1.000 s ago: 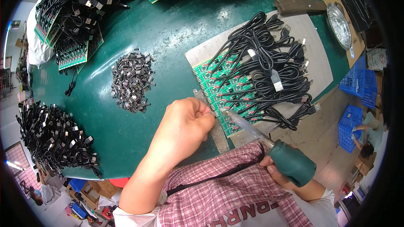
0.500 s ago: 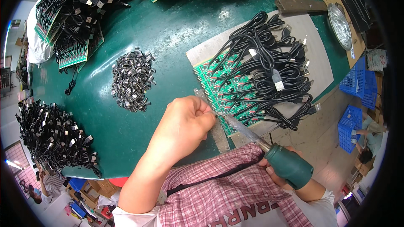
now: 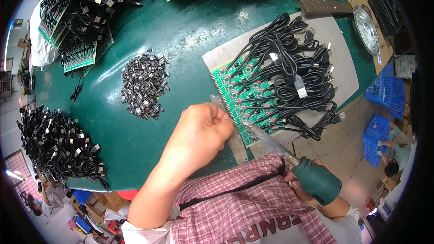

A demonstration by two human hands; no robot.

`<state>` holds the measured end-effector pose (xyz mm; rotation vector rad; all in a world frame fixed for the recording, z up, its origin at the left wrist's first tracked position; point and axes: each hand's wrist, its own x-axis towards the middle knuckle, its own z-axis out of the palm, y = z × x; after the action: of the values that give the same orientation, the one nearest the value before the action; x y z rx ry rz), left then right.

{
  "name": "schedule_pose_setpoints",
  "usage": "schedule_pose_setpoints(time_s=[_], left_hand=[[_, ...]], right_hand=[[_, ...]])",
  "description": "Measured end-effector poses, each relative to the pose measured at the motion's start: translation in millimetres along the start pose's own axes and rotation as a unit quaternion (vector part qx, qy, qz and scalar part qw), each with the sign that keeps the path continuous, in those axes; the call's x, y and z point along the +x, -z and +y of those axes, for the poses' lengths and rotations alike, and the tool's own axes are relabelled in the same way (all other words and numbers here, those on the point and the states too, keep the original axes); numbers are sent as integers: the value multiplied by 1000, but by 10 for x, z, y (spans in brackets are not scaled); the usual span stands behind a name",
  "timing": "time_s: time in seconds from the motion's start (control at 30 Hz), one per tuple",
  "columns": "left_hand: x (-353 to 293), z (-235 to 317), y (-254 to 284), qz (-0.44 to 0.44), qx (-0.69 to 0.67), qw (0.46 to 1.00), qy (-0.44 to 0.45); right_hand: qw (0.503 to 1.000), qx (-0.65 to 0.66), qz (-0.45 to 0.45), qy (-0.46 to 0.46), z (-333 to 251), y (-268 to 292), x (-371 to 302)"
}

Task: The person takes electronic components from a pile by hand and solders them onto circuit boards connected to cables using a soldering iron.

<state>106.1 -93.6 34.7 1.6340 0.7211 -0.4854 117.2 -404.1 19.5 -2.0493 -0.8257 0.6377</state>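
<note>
Work surface: a dark green table (image 3: 190,31), its near edge curving past the person's plaid shirt. A grey board (image 3: 334,40) lies toward the right edge, carrying a green circuit panel (image 3: 246,97) under black cables (image 3: 289,70). A heap of small metal connectors (image 3: 143,83) sits mid-table; bundled cables (image 3: 56,142) lie at the left edge. Blue crates (image 3: 384,90) stand on the floor beyond.

The left hand (image 3: 203,131) is curled closed at the panel's near corner; whatever it pinches is hidden. The right hand (image 3: 300,180), mostly covered, wraps the soldering iron (image 3: 289,158), tip at the panel's near edge.
</note>
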Motion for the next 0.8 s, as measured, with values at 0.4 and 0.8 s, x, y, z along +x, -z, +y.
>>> schedule_pose_setpoints(time_s=[0.4, 0.8], left_hand=[[-94, -3, 63, 12, 6, 1000, 7], [-412, -496, 648, 358, 293, 848, -261]], right_hand=[[1000, 5, -15, -14, -77, -19, 85], [982, 144, 2, -123, -226, -19, 228]])
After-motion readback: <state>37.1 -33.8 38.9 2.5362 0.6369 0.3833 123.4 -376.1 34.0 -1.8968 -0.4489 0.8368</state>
